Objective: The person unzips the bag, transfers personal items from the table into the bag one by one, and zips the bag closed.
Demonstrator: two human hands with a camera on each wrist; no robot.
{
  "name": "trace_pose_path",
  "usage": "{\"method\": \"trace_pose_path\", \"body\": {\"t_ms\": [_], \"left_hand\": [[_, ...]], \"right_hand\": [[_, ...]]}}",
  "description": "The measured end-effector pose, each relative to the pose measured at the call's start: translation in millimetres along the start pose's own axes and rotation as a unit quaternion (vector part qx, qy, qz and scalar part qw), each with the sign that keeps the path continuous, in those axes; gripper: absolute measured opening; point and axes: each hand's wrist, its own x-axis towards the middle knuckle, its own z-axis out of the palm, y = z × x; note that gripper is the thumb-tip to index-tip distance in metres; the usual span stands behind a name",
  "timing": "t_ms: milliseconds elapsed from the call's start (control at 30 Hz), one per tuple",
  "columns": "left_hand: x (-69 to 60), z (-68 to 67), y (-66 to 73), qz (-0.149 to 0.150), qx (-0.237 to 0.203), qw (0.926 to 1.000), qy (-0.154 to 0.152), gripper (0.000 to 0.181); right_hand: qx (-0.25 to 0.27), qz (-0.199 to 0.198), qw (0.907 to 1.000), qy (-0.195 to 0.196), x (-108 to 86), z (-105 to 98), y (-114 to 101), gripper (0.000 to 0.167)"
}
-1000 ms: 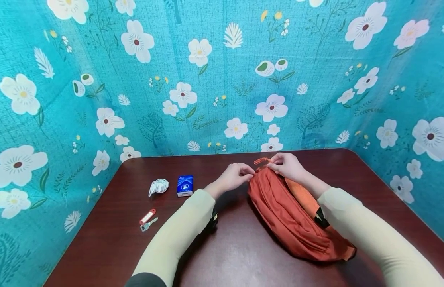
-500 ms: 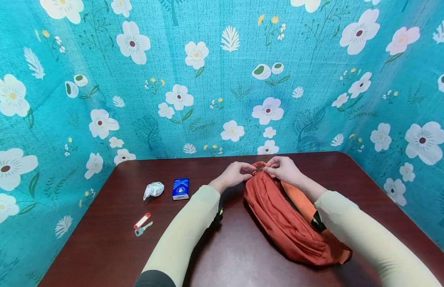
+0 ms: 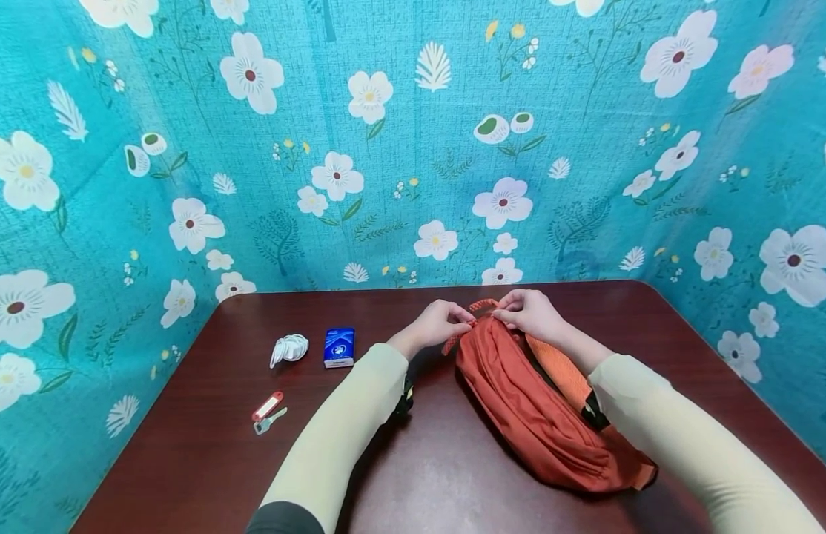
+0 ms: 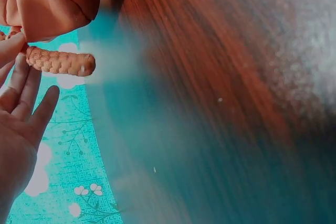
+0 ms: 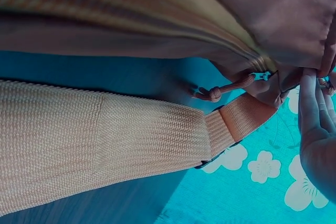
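Observation:
A rust-orange waist bag (image 3: 526,400) lies slantwise on the table, its far end raised between both hands. My left hand (image 3: 434,326) pinches the bag's far tip with thumb and fingers; a braided orange strap end (image 4: 60,62) sticks out beside those fingers in the left wrist view. Close by, my right hand (image 3: 533,315) grips the same end from the other side. In the right wrist view, a zipper pull with a knotted cord (image 5: 226,88) hangs near the right hand's fingers, and the wide webbing strap (image 5: 105,135) runs below. The exact fingertip contact is partly hidden.
On the left of the dark red-brown table (image 3: 186,460) lie a coiled white cable (image 3: 290,348), a blue packet (image 3: 339,348), a red key tag (image 3: 268,406) and a key (image 3: 271,420). A floral turquoise curtain (image 3: 400,148) stands behind the table.
My right hand has shifted slightly left, closer to the left hand, on the bag's far end. A braided strap end now shows below the left hand. The bag stays nearly in place.

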Motion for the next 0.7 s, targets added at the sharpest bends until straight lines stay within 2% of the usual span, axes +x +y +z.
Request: {"method": "trace_pose_path", "body": {"t_ms": [133, 267, 367, 467, 567, 700], "left_hand": [[-2.6, -1.8, 0.5, -0.013, -0.020, 0.9997, 0.000, 0.012], [-2.6, -2.8, -0.5, -0.004, -0.022, 0.9997, 0.006, 0.012], [-1.8, -4.1, -0.7, 0.007, -0.017, 0.9997, 0.014, 0.012], [-2.1, -5.8, 1.3, 0.007, -0.018, 0.9996, 0.022, 0.011], [-2.0, -6.0, 4.8, 0.015, -0.016, 0.9992, 0.032, 0.011], [-2.8, -4.0, 9.9, 0.010, -0.035, 0.9984, 0.043, 0.013]], "right_hand": [[0.011, 0.006, 0.9999, -0.001, 0.7, 1, -1, 0.016], [-0.005, 0.011, 0.9999, 0.002, 0.2, 2, -3, 0.021], [-0.055, -0.015, 0.9983, 0.011, 0.0, 2, -5, 0.028], [-0.101, -0.069, 0.9924, 0.011, 0.5, 1, -5, 0.031], [-0.107, -0.116, 0.9872, -0.019, 1.7, -2, -7, 0.027], [-0.089, -0.134, 0.9835, -0.082, 5.0, -6, -7, 0.027]]}}
